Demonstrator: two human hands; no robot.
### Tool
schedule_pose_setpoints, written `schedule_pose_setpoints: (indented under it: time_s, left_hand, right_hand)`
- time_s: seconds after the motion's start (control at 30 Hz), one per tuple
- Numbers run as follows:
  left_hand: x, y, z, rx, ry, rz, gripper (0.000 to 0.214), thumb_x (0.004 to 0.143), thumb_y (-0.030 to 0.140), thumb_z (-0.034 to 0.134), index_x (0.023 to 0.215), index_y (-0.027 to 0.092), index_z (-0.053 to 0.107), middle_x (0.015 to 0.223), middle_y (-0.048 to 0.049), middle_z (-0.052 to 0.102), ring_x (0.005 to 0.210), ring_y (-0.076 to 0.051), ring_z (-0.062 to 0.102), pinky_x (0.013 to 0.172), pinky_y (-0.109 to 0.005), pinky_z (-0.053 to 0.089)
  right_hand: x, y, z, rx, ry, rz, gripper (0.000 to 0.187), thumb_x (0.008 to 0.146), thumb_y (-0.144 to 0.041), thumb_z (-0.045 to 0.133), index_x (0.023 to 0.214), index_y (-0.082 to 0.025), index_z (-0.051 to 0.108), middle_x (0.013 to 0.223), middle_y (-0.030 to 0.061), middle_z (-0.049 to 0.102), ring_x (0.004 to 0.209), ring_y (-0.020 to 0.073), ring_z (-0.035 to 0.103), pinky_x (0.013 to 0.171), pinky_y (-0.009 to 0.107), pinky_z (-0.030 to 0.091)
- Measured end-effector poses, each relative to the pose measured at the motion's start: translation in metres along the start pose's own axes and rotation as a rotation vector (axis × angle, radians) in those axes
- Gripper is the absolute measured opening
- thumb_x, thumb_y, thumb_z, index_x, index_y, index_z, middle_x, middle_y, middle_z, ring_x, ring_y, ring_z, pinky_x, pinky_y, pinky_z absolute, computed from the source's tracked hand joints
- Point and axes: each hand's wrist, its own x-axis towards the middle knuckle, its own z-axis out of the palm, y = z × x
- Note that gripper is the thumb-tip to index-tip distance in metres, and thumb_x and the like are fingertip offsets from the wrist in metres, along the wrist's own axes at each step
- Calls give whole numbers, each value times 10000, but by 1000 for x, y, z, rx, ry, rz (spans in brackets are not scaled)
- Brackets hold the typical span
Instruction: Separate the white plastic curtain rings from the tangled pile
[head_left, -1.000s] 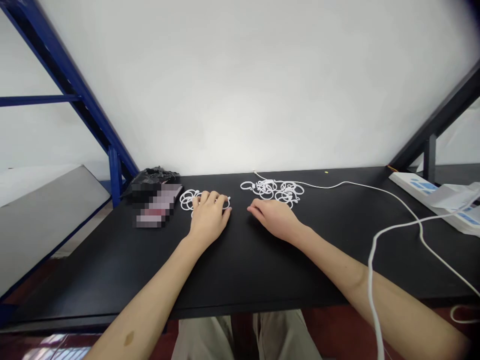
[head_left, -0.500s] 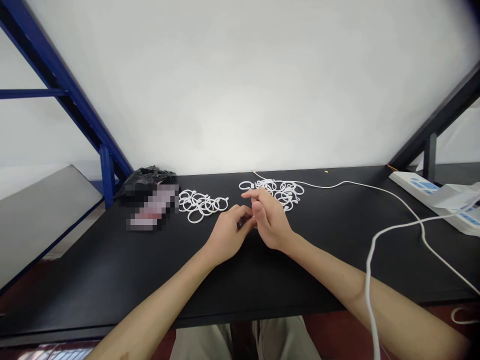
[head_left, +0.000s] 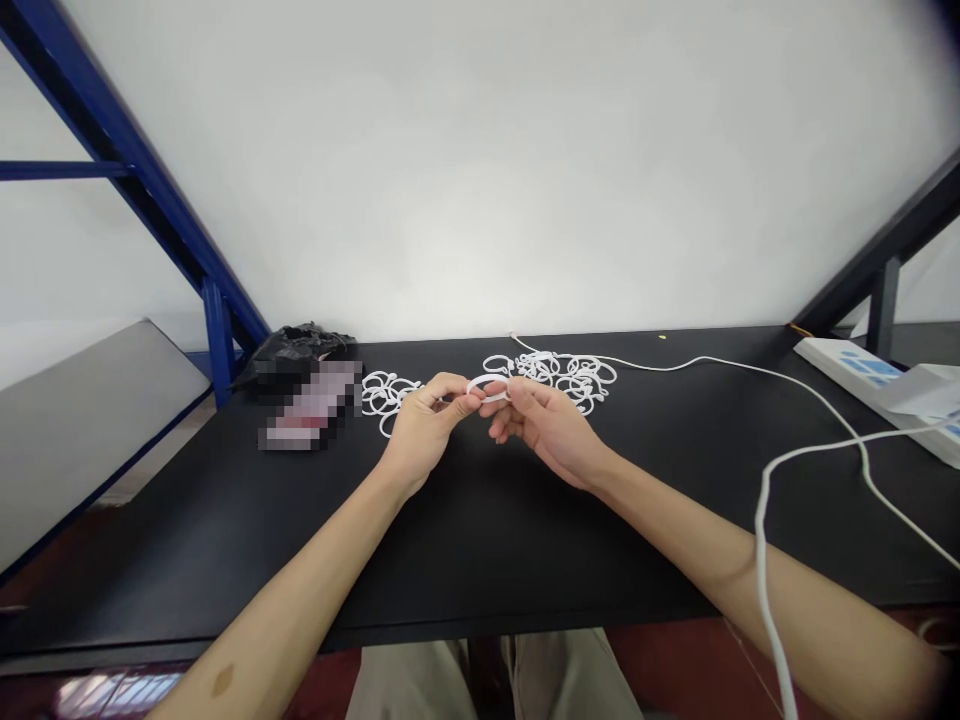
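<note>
Between my two hands is a white ring (head_left: 487, 380), raised above the black tabletop. My left hand (head_left: 424, 425) pinches its left side between thumb and fingers. On the opposite side my right hand (head_left: 551, 430) grips it with thumb and forefinger, the other fingers curled loosely below. Behind my right hand lies a pile of similar white rings (head_left: 596, 372), each with a small knob. A second group of white rings (head_left: 379, 390) rests beyond my left hand, which partly covers it.
A black plastic bag (head_left: 292, 350) and a blurred pinkish item (head_left: 315, 400) lie at the left. White cable (head_left: 765, 500) loops over my right forearm. At the right sits a white-and-blue box (head_left: 862, 372) with paper on it. Blue frame posts (head_left: 217, 340) stand at the left.
My hands have lifted slightly and drawn apart, and the white ring now shows between them. My right hand has turned from outstretched fingers to a pinch on the ring.
</note>
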Motion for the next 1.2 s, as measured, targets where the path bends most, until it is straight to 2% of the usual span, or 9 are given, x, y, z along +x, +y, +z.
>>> schedule_pose_setpoints:
  time_s: [0.1, 0.2, 0.3, 0.53, 0.73, 0.87, 0.97, 1.1, 1.2]
  left_hand:
    - [1, 0, -3, 248, -10, 108, 98, 829, 324, 687, 820, 228, 705, 897, -16, 642, 839, -172, 541, 719, -292, 402]
    - [-2, 2, -3, 516, -47, 236, 75, 857, 293, 658, 834, 239, 705, 899, -25, 630, 886, -190, 528, 727, -298, 417]
    - [-6, 6, 0, 652, -73, 336, 99, 881, 315, 637, 862, 233, 689, 918, -35, 629, 901, -197, 521, 790, -328, 444]
    - [-7, 7, 0, 690, -114, 442, 122, 911, 272, 601, 902, 236, 718, 864, -32, 659, 843, -187, 498, 768, -320, 446]
    - [-9, 8, 2, 692, -147, 449, 117, 894, 309, 631, 894, 206, 688, 820, -25, 669, 799, -179, 487, 747, -314, 440]
    - [-11, 8, 3, 700, -187, 414, 139, 918, 306, 594, 849, 206, 663, 807, -21, 673, 805, -180, 492, 745, -311, 437]
    - [-10, 7, 3, 728, -202, 398, 143, 935, 298, 563, 867, 215, 658, 819, -21, 678, 804, -185, 491, 744, -315, 438]
    - [-8, 3, 0, 836, -171, 417, 146, 941, 288, 548, 892, 207, 658, 837, -36, 682, 825, -199, 486, 773, -335, 440]
    - [-6, -2, -3, 1011, -142, 421, 163, 947, 281, 527, 892, 206, 661, 875, -47, 689, 841, -214, 489, 807, -371, 430]
  right_hand:
    - [1, -2, -6, 62, 18, 24, 318, 882, -479, 616, 928, -174, 692, 790, 0, 591, 679, 92, 551, 650, 250, 469]
    - [3, -2, -10, 12, 54, 34, 269, 859, -427, 662, 913, -165, 687, 730, -22, 557, 653, 83, 525, 629, 239, 449]
    - [5, 0, -13, -43, 102, 44, 288, 844, -424, 680, 962, -162, 681, 717, -25, 573, 636, 81, 539, 626, 240, 459]
    - [4, 3, -13, -60, 56, 145, 312, 815, -434, 712, 900, -138, 660, 770, 25, 671, 671, 102, 629, 658, 257, 527]
    - [6, 2, -14, -194, 98, 71, 278, 833, -425, 674, 835, -155, 609, 689, -6, 652, 612, 104, 628, 626, 264, 526]
    - [7, -2, -16, -414, 141, -19, 213, 867, -376, 615, 805, -175, 582, 634, -34, 597, 556, 111, 591, 574, 272, 505]
    - [4, -6, -15, -709, 158, -137, 188, 917, -355, 547, 829, -197, 599, 678, -23, 621, 606, 122, 594, 646, 291, 504]
    - [2, -4, -19, -1194, 202, -262, 194, 943, -367, 519, 993, -213, 626, 888, 41, 655, 855, 193, 615, 799, 356, 486]
    - [4, 3, -29, -1472, 208, -231, 216, 923, -369, 554, 1020, -191, 628, 1014, 103, 616, 1002, 256, 580, 845, 397, 475]
